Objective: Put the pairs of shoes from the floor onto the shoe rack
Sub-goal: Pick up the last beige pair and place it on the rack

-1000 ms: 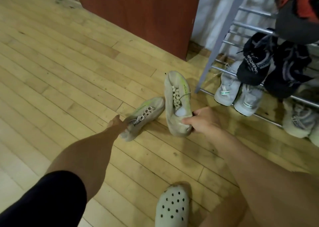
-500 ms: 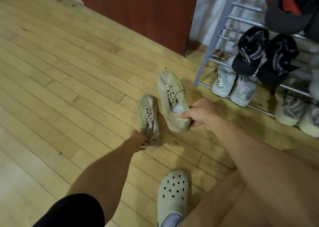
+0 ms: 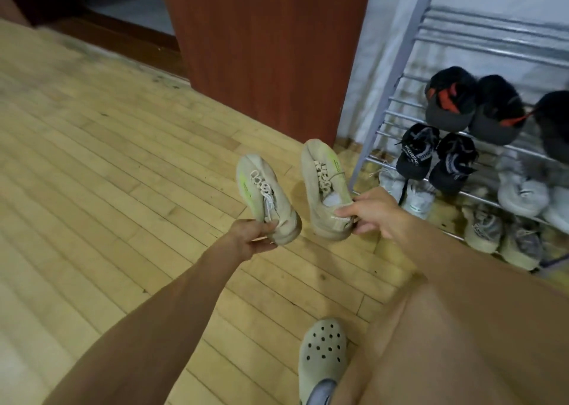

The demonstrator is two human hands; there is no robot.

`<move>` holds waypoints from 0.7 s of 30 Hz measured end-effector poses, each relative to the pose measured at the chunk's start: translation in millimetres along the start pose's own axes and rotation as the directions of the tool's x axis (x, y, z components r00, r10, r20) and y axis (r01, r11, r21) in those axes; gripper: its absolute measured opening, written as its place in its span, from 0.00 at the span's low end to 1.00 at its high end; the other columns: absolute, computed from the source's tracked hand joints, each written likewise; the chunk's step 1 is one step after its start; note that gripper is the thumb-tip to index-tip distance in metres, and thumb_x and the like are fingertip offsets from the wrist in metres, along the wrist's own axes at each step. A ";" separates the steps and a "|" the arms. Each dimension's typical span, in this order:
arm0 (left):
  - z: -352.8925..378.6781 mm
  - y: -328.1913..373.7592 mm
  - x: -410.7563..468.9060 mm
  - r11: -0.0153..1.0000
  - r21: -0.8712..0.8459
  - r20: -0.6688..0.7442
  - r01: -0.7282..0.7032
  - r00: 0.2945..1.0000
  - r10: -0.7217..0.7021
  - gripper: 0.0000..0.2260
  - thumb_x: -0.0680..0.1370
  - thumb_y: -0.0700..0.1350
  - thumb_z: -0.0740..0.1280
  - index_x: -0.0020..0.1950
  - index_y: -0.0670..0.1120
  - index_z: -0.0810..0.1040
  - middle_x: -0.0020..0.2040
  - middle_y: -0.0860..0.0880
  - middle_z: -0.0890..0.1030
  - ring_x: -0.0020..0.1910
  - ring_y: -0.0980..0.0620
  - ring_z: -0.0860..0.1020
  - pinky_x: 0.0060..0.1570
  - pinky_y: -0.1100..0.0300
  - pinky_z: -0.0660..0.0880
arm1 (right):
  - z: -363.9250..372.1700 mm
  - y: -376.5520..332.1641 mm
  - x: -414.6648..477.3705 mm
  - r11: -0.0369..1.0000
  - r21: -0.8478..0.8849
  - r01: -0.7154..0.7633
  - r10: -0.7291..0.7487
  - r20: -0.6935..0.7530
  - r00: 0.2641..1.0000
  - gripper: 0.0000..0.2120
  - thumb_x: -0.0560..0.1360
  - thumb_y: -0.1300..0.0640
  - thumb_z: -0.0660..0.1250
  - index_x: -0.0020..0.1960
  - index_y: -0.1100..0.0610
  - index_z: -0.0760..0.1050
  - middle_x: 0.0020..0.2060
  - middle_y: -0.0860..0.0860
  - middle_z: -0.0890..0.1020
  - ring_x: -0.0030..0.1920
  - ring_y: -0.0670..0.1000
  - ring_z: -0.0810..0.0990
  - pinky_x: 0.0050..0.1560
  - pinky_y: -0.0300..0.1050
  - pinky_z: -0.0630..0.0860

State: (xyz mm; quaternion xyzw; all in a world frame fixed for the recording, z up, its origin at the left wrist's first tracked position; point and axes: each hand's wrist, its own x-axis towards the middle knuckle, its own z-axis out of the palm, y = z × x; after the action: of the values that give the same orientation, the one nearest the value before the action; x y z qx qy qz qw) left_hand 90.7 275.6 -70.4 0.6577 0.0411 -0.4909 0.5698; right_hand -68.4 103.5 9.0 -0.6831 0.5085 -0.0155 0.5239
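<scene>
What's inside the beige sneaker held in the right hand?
Through the opening of the beige sneaker only a pale insole or lining shows. The laces and tongue cover the toe end, and the right hand grips the heel, hiding part of that rim.

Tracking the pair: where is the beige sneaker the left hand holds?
Head view, centre: the beige lace-up sneaker is held by its heel in the left hand, just left of its matching sneaker in the right hand.

The left beige fabric sneaker point(image 3: 264, 198) sits apart from the right beige fabric sneaker point(image 3: 323, 186). The grey metal-bar shoe rack point(image 3: 397, 72) stands to their right, the red-brown wooden panel point(image 3: 264, 50) behind.
</scene>
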 end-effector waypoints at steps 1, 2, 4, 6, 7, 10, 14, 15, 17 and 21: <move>-0.4 11.7 -10.9 0.999 0.012 0.000 -0.033 0.999 0.033 0.06 0.73 0.35 0.72 0.47 0.39 0.78 0.43 0.45 0.80 0.40 0.49 0.79 0.35 0.54 0.82 | -3.7 -6.9 -8.1 1.000 0.007 0.019 -0.019 -0.009 1.000 0.21 0.65 0.61 0.79 0.56 0.64 0.79 0.47 0.57 0.82 0.44 0.55 0.83 0.40 0.46 0.82; -0.5 23.7 -22.5 0.998 0.021 0.000 -0.065 0.998 0.065 0.05 0.73 0.36 0.72 0.45 0.40 0.78 0.42 0.45 0.80 0.40 0.49 0.79 0.33 0.56 0.82 | -8.5 -14.3 -15.3 0.999 0.006 0.043 -0.042 -0.019 0.999 0.20 0.65 0.61 0.79 0.55 0.64 0.80 0.46 0.57 0.82 0.41 0.54 0.82 0.36 0.44 0.82; 0.7 48.1 -46.3 0.991 0.033 0.002 -0.129 0.992 0.129 0.04 0.73 0.36 0.72 0.43 0.40 0.78 0.42 0.45 0.80 0.40 0.48 0.79 0.30 0.57 0.82 | -20.7 -29.0 -31.0 0.996 -0.018 0.089 -0.090 -0.058 0.994 0.17 0.65 0.60 0.79 0.52 0.62 0.82 0.43 0.56 0.83 0.35 0.52 0.82 0.33 0.41 0.82; 5.9 72.4 -69.1 0.979 0.044 0.008 -0.197 0.980 0.197 0.05 0.72 0.36 0.73 0.44 0.39 0.79 0.42 0.45 0.80 0.39 0.47 0.79 0.30 0.57 0.82 | -36.9 -42.6 -46.3 0.991 -0.026 0.129 -0.131 -0.110 0.985 0.14 0.65 0.59 0.79 0.50 0.61 0.82 0.43 0.56 0.84 0.35 0.52 0.82 0.36 0.43 0.83; 9.8 84.2 -80.1 0.971 0.049 0.015 -0.235 0.972 0.235 0.06 0.72 0.36 0.73 0.46 0.39 0.78 0.42 0.45 0.81 0.39 0.47 0.79 0.31 0.56 0.82 | -46.0 -48.7 -53.6 0.988 -0.017 0.152 -0.152 -0.131 0.980 0.14 0.65 0.59 0.79 0.49 0.60 0.81 0.43 0.56 0.84 0.35 0.53 0.82 0.37 0.45 0.83; 29.6 117.1 -109.9 0.935 0.083 0.046 -0.344 0.939 0.341 0.11 0.72 0.36 0.73 0.52 0.39 0.77 0.41 0.45 0.81 0.38 0.48 0.79 0.38 0.54 0.81 | -76.6 -64.1 -72.6 0.975 0.012 0.223 -0.217 -0.188 0.958 0.19 0.66 0.59 0.78 0.54 0.64 0.81 0.48 0.59 0.85 0.36 0.53 0.82 0.36 0.48 0.83; 71.9 155.5 -140.8 0.882 0.070 0.042 -0.467 0.885 0.465 0.10 0.69 0.34 0.75 0.44 0.40 0.74 0.39 0.45 0.80 0.37 0.49 0.80 0.38 0.54 0.79 | -122.8 -79.3 -97.8 0.949 0.060 0.308 -0.278 -0.294 0.914 0.22 0.67 0.60 0.78 0.60 0.63 0.80 0.49 0.56 0.85 0.46 0.54 0.85 0.45 0.52 0.84; 84.5 164.8 -147.2 0.868 0.056 0.043 -0.493 0.870 0.491 0.12 0.68 0.34 0.76 0.42 0.42 0.74 0.39 0.44 0.80 0.37 0.48 0.80 0.37 0.54 0.80 | -134.8 -83.1 -103.8 0.943 0.071 0.325 -0.287 -0.320 0.903 0.21 0.67 0.60 0.77 0.59 0.62 0.80 0.49 0.56 0.85 0.47 0.54 0.85 0.46 0.52 0.83; 111.3 183.6 -156.0 0.843 0.045 0.050 -0.535 0.844 0.533 0.14 0.66 0.34 0.78 0.41 0.43 0.73 0.42 0.42 0.82 0.40 0.46 0.82 0.35 0.52 0.81 | -160.4 -88.9 -112.3 0.931 0.100 0.351 -0.293 -0.366 0.883 0.19 0.68 0.61 0.77 0.58 0.61 0.79 0.48 0.55 0.84 0.48 0.54 0.84 0.49 0.53 0.83; 173.1 218.0 -163.3 0.821 0.053 0.122 -0.569 0.819 0.560 0.21 0.62 0.34 0.80 0.52 0.40 0.77 0.50 0.39 0.83 0.47 0.42 0.84 0.35 0.49 0.82 | -214.5 -92.3 -115.8 0.901 0.188 0.391 -0.273 -0.455 0.848 0.10 0.69 0.63 0.76 0.42 0.56 0.75 0.38 0.51 0.81 0.41 0.52 0.82 0.49 0.52 0.82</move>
State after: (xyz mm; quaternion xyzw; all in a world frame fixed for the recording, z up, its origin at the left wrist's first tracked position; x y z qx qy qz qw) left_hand 36.8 145.7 220.1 0.6389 -0.2061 -0.3340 0.6616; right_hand -180.5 29.5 232.4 -0.6629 0.4746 -0.3223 0.4811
